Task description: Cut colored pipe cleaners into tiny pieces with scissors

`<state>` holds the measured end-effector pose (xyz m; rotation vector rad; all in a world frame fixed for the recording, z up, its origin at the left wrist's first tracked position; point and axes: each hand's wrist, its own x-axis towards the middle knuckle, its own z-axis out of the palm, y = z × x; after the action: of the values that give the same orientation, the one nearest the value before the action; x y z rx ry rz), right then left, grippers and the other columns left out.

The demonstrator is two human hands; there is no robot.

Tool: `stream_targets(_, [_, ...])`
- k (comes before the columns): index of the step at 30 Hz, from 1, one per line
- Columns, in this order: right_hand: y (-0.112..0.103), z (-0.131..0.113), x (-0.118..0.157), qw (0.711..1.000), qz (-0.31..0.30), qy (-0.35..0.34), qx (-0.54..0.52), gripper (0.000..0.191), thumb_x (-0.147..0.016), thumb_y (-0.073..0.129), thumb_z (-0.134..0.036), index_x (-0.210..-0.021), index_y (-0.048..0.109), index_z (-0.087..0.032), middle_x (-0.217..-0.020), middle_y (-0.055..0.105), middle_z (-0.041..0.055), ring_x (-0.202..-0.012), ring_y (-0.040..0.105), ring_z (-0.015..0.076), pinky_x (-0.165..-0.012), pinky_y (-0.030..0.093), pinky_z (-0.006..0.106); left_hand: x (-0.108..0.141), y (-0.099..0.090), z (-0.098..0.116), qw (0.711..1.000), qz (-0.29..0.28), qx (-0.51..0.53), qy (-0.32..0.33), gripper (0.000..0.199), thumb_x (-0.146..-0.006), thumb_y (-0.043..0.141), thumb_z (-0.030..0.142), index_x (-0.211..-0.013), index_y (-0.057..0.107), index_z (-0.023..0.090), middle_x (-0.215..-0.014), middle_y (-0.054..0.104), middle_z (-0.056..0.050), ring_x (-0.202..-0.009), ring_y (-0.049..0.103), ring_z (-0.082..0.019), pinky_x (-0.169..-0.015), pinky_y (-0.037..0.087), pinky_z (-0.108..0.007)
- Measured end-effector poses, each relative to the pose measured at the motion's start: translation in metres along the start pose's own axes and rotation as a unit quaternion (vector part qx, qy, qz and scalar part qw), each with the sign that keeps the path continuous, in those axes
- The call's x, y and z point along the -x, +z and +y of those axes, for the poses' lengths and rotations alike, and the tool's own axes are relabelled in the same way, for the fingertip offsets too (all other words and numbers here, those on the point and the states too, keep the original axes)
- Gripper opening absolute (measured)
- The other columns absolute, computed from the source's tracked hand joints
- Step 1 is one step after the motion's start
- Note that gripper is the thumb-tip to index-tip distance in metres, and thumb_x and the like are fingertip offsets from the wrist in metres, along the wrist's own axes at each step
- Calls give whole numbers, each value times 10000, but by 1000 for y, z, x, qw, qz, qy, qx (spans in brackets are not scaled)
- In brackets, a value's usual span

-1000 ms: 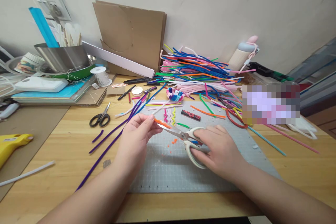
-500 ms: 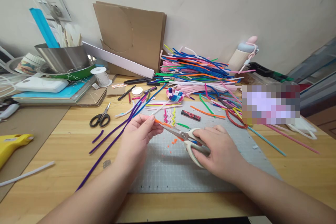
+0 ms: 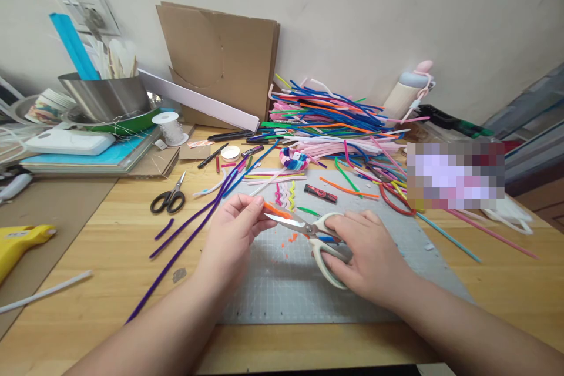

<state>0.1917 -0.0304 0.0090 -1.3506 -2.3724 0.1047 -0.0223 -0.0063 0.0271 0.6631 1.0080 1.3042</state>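
My left hand point(image 3: 240, 226) pinches one end of a short orange pipe cleaner point(image 3: 277, 210) above the grey cutting mat point(image 3: 273, 299). In my right hand point(image 3: 368, 252) are white-handled scissors point(image 3: 312, 230), thumb and fingers in the loops. Their blades are slightly parted, pointing left beside the orange piece, near my left fingertips. Orange fuzz clippings point(image 3: 293, 237) lie on the mat below. Behind the blades are zigzag-bent pink, white and yellow pipe cleaners point(image 3: 285, 194) and a dark red-and-black stick point(image 3: 320, 193).
A big pile of coloured pipe cleaners point(image 3: 330, 111) lies at the back, near cardboard sheets point(image 3: 220, 64) against the wall. Black scissors point(image 3: 168, 197) and long purple pipe cleaners point(image 3: 176, 258) are on the left. A yellow glue gun point(image 3: 22, 247) sits at the left edge.
The scissor blades have parted a little and their lower handle has swung down. My left hand has barely moved and keeps its pinch on the orange piece.
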Motion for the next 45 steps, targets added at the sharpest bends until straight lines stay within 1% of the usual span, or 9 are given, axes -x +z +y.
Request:
stream_targets(10, [1, 2, 0, 1000, 2, -8, -3, 137, -827, 588, -315, -840, 514, -201, -746, 585, 6, -704, 480, 188, -665, 241, 323, 0, 0, 1, 1000, -9, 10, -2, 208, -710, 744, 248, -648, 571, 151, -655, 693, -5, -640, 653, -112, -639, 537, -219])
stream_targets(19, [0, 1, 1, 1000, 10, -12, -13, 126, -830, 590, -294, -811, 509, -199, -718, 569, -6, -686, 484, 176, -660, 239, 310, -1, -1, 2, 1000, 3, 5, 0, 216, -696, 755, 255, -673, 567, 153, -662, 692, -10, -640, 650, -118, -641, 547, -232])
stream_targets(26, [1, 2, 1, 1000, 23, -14, -11, 142, -844, 580, -295, -777, 495, -202, -684, 547, -15, -658, 470, 166, -651, 234, 303, -2, -3, 1, 1000, -3, 9, 4, 200, -722, 735, 254, -668, 572, 153, -650, 697, -11, -632, 655, -115, -637, 550, -225])
stream_targets(35, [2, 3, 0, 1000, 19, -15, -15, 132, -841, 572, -277, -767, 496, -199, -658, 522, -19, -638, 446, 158, -649, 240, 301, -4, -4, 1, 1000, -13, 4, 14, 180, -747, 715, 255, -677, 582, 155, -629, 698, -14, -617, 651, -114, -636, 545, -226])
stream_targets(40, [2, 4, 2, 999, 12, -5, -29, 142, -839, 567, -280, -762, 483, -196, -650, 529, -19, -631, 450, 157, -648, 245, 301, -3, -3, 1, 999, -10, -11, 38, 193, -754, 711, 267, -675, 571, 161, -652, 699, -14, -637, 658, -126, -648, 544, -244])
stream_targets(43, [1, 4, 2, 999, 8, -5, -32, 134, -835, 562, -270, -759, 479, -197, -647, 527, -20, -627, 446, 157, -641, 244, 302, -1, -3, 1, 998, -27, -22, 58, 170, -773, 698, 272, -701, 590, 162, -685, 691, -3, -661, 649, -117, -680, 543, -250])
stream_targets(45, [1, 4, 1, 999, 2, -5, -34, 135, -838, 555, -277, -760, 479, -197, -651, 527, -19, -629, 445, 159, -638, 245, 302, -1, -4, 1, 997, -35, -26, 65, 131, -777, 695, 267, -753, 615, 166, -701, 679, 13, -657, 643, -109, -687, 542, -249])
